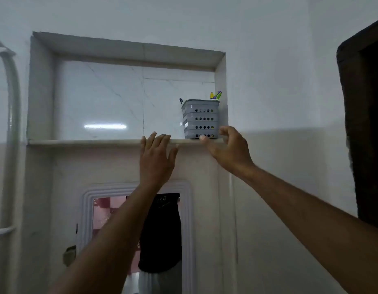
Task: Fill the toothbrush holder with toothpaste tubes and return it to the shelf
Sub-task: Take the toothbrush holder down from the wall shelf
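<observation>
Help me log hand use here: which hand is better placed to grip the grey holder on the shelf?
The right hand: it is open beside the toothbrush holder, thumb at its base. The left hand is spread flat at the shelf edge, further away.

White pipe (13, 85): curved, running down the left wall, held by a clip near its top.
Mirror (137, 236): white ribbed frame, set in the wall low in the view; pink and red tiles reflected, with a figure in a dark top.
Dark wooden door frame (362, 124): right edge.
Marbled wall tiles (99, 98): pale, glossy, showing a bright strip of reflected light.
</observation>
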Available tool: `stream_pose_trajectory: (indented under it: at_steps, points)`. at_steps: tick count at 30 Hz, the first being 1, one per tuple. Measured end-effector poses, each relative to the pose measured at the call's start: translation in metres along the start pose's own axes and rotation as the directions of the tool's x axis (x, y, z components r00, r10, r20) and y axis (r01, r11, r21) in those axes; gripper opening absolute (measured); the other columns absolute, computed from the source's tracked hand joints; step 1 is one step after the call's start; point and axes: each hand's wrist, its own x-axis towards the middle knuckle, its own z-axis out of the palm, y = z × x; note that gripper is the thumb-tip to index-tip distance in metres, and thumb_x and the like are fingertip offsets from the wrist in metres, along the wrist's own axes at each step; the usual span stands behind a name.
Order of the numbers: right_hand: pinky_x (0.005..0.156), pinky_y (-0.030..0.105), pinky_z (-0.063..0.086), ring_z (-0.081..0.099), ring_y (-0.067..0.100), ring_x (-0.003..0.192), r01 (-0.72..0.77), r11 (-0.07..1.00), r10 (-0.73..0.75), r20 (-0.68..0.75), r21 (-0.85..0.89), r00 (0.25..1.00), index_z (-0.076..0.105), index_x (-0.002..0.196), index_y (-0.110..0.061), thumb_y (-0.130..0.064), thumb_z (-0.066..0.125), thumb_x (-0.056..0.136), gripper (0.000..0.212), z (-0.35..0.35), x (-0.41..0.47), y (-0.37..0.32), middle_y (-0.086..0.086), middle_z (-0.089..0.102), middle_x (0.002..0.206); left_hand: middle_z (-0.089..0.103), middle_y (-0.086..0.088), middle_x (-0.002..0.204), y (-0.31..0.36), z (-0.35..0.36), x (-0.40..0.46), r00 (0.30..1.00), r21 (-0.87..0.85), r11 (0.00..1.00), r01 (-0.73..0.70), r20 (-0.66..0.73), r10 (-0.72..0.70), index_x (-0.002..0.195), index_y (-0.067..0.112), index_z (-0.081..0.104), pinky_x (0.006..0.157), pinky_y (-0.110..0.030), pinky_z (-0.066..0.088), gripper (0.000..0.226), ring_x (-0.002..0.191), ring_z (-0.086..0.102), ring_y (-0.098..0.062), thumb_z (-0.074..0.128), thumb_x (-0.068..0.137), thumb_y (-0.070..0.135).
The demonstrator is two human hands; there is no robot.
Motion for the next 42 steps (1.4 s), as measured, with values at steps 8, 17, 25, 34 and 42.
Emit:
stream_pose_trajectory:
  at_steps: [8,17,25,34,42]
  points:
    - [0.112,0.051,0.045,0.047,0.034,0.139,-0.049,0.969,0.034,-0.065,-0.243,0.997,0.034,0.153,-0.007,-0.078,0.077,0.072,0.116,0.056,0.046,-0.004,0.013,0.047,0.15,0.074,0.002,0.129,-0.001,0.015,0.003,0.983,-0.06,0.997,0.038,-0.179,-0.048,0.125,0.017,0.074,0.131,-0.043,0.018,0.04,0.14,0.053,-0.02,0.058,0.106,0.048]
    - [0.108,0.048,0.039,0.058,0.034,0.128,-0.122,0.957,0.081,-0.159,-0.262,0.984,0.044,0.14,-0.007,-0.081,0.078,0.061,0.113,0.07,0.058,-0.005,0.009,0.059,0.137,0.073,0.002,0.127,0.0,0.013,0.008,0.987,-0.097,0.992,0.079,-0.134,-0.092,0.126,0.017,0.074,0.132,-0.04,0.015,0.042,0.137,0.054,-0.02,0.058,0.105,0.05]
    - [0.103,0.049,0.057,0.054,0.029,0.134,-0.014,0.999,0.021,-0.164,0.047,0.986,0.028,0.157,-0.013,-0.077,0.085,0.051,0.137,0.028,0.028,-0.025,0.007,0.047,0.148,0.071,0.001,0.128,0.016,-0.014,0.013,0.979,-0.235,0.95,0.205,0.037,-0.202,0.127,0.018,0.074,0.128,-0.047,0.025,0.043,0.134,0.057,-0.022,0.059,0.103,0.05]
    - [0.092,0.041,0.063,0.062,0.018,0.128,0.006,0.992,0.01,-0.131,0.123,0.991,0.038,0.151,-0.019,-0.082,0.085,0.044,0.132,-0.023,-0.064,-0.01,-0.001,0.056,0.146,0.06,0.0,0.149,0.051,-0.079,-0.061,0.943,-0.295,0.907,0.299,0.235,-0.234,0.146,0.025,0.061,0.113,-0.052,0.047,0.056,0.137,0.055,-0.02,0.06,0.1,0.059]
    - [0.083,0.03,0.057,0.063,0.017,0.12,-0.131,0.987,0.124,0.078,0.095,0.989,0.041,0.145,-0.022,-0.072,0.096,0.052,0.12,-0.046,-0.175,0.04,-0.002,0.057,0.141,0.057,-0.005,0.15,0.091,-0.127,-0.133,0.899,-0.19,0.927,0.322,0.367,-0.237,0.149,0.017,0.057,0.105,-0.036,0.046,0.052,0.133,0.055,-0.022,0.062,0.105,0.043]
